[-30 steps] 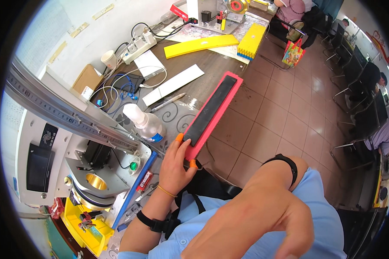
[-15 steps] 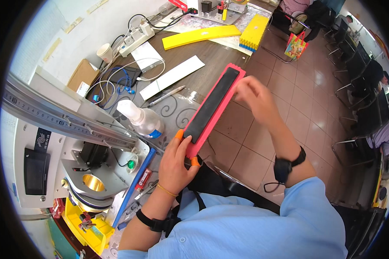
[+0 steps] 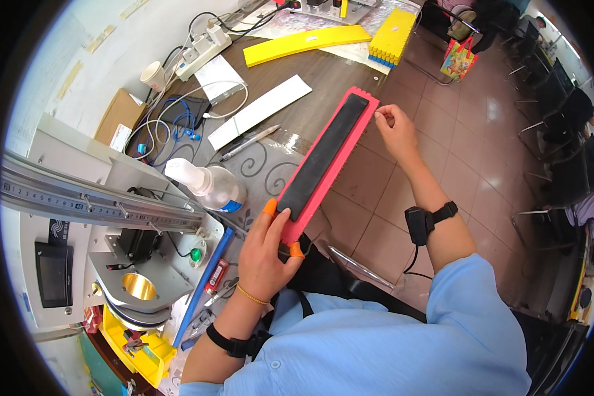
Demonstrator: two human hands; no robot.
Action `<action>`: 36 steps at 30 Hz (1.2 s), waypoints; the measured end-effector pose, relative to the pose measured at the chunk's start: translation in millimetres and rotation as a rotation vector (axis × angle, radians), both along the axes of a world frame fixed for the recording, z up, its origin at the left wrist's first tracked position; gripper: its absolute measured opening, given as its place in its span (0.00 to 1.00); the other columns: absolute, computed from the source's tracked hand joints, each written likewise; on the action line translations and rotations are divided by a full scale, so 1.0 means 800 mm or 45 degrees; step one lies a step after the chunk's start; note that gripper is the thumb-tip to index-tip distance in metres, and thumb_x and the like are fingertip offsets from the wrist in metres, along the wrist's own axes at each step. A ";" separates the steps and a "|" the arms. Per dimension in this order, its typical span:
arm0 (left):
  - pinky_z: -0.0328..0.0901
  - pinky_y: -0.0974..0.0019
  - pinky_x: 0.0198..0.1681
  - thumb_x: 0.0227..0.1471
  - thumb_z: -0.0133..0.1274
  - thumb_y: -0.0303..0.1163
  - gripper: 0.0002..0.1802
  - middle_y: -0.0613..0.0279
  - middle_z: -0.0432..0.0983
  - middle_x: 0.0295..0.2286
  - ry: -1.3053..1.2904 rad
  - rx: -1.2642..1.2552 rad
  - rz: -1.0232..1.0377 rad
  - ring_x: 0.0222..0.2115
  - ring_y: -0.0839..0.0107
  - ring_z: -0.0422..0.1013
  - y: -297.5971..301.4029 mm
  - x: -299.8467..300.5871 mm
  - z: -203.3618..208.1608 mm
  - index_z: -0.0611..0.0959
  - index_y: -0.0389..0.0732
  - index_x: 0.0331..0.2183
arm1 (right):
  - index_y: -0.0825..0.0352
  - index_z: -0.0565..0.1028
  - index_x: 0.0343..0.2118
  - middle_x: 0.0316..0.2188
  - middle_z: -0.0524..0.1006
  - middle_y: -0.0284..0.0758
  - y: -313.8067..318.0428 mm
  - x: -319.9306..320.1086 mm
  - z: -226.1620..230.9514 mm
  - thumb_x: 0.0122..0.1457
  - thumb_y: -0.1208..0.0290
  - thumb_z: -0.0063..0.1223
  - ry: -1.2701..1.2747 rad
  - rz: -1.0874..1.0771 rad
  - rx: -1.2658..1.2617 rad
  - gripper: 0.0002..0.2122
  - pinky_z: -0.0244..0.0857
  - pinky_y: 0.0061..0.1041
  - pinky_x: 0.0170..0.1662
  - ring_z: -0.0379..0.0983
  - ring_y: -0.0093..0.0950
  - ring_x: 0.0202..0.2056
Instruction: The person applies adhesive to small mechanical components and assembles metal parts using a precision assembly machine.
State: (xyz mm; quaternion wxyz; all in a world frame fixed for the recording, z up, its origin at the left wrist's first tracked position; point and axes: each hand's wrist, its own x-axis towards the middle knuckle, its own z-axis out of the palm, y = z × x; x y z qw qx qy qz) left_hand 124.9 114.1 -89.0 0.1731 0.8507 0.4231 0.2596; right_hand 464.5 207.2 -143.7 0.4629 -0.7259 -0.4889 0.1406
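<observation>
My left hand (image 3: 264,254), with orange finger cots on two fingers, grips the near end of a long pink strip (image 3: 358,140). A flat black bar (image 3: 325,155) lies lengthwise on the strip, and one left fingertip presses on its near end. The strip slants away to the upper right, and its edges look finely toothed. Beside its far right edge is my right hand (image 3: 397,132), thumb and forefinger pinched together. Whatever is between those fingertips, if anything, is too small to make out.
Left of the strip stand a clear spray bottle (image 3: 214,188) and a metal device with a ruler rail (image 3: 105,208). A white strip (image 3: 261,112), a pen (image 3: 251,142), cables and a power strip (image 3: 204,51) lie beyond. Yellow strips (image 3: 393,36) are stacked at the table's far end.
My right hand has moved from over the strip's far right edge slightly outward, and its pinch now shows plainly. My left hand keeps its hold on the pink strip.
</observation>
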 end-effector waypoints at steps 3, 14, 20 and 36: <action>0.64 0.57 0.54 0.35 0.60 0.26 0.35 0.43 0.66 0.54 0.008 -0.009 0.003 0.52 0.48 0.67 -0.001 0.000 0.000 0.74 0.37 0.51 | 0.67 0.74 0.33 0.28 0.76 0.33 0.005 0.006 -0.012 0.59 0.67 0.53 0.002 0.038 0.055 0.08 0.66 0.25 0.35 0.72 0.23 0.28; 0.66 0.58 0.52 0.34 0.61 0.25 0.36 0.43 0.67 0.53 -0.005 -0.035 -0.006 0.51 0.48 0.68 0.002 -0.002 0.001 0.74 0.37 0.51 | 0.67 0.72 0.35 0.29 0.72 0.35 0.024 -0.006 -0.033 0.61 0.70 0.50 -0.077 0.063 0.269 0.06 0.65 0.28 0.35 0.70 0.27 0.30; 0.66 0.58 0.52 0.34 0.62 0.25 0.36 0.42 0.67 0.53 -0.002 -0.040 -0.010 0.51 0.48 0.68 0.003 0.000 0.001 0.75 0.37 0.51 | 0.67 0.71 0.34 0.30 0.73 0.35 0.027 -0.007 -0.028 0.61 0.71 0.51 -0.092 0.059 0.355 0.05 0.66 0.28 0.35 0.70 0.28 0.30; 0.66 0.58 0.52 0.36 0.62 0.27 0.35 0.45 0.68 0.52 -0.001 0.023 -0.005 0.50 0.50 0.68 0.000 -0.001 -0.002 0.74 0.40 0.51 | 0.66 0.72 0.37 0.27 0.73 0.28 0.045 0.000 -0.018 0.62 0.67 0.50 0.390 0.134 0.315 0.08 0.64 0.22 0.33 0.70 0.19 0.28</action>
